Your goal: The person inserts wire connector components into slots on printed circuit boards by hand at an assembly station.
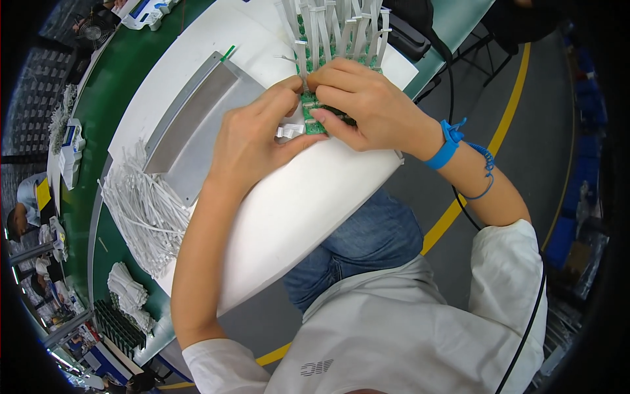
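Observation:
A panel of green circuit boards (316,126) lies at the far edge of the white tabletop in front of me. Several white flat ribbon cables (325,33) stand up from it in rows. My left hand (252,134) is bent over the panel's left side, its fingertips closed at the foot of one cable, its thumb along the near edge. From the right, my right hand (371,105) meets it there, fingers curled at the same cable and thumb over the boards. The fingertips partly hide the cable's lower end. A white connector piece (289,131) shows beneath my left hand.
Left of my hands sits a grey metal tray (197,108), with a heap of loose white ribbon cables (141,207) beside it. A green bench (98,125) runs along the left, carrying a white device (71,154). A blue wrist strap (446,150) with a coiled cord circles my right wrist.

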{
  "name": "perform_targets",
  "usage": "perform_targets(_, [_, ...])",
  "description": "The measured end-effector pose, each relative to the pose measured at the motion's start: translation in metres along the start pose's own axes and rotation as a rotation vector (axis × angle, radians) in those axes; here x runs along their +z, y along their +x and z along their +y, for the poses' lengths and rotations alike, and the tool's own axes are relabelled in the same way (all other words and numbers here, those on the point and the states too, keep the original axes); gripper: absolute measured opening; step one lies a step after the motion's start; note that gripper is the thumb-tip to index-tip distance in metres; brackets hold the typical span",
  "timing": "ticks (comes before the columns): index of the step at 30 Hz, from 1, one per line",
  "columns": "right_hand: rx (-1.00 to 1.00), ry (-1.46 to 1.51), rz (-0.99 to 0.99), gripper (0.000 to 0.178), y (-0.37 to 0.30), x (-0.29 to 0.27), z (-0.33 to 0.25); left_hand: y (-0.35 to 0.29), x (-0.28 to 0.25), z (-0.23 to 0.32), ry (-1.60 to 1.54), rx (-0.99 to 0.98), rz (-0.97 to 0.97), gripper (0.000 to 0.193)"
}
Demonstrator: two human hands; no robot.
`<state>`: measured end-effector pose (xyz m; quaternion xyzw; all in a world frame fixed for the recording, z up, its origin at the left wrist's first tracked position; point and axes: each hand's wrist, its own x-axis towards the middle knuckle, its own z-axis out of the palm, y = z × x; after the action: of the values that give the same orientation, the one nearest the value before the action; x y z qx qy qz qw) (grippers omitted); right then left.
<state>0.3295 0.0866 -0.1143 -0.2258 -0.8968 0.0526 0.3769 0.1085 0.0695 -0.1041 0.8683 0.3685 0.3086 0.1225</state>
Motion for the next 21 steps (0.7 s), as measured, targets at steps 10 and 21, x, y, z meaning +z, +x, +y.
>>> perform_targets(10, [-0.016,-0.002,0.025,0.018,0.014,-0.018,-0.023,-0.004,-0.03,0.03,-0.036,-0.103,0.026,0.052])
perform_targets(21, [0.055,0.06,0.014,0.017,0.03,-0.034,-0.03,0.005,-0.046,0.035,0.005,-0.062,-0.01,0.048])
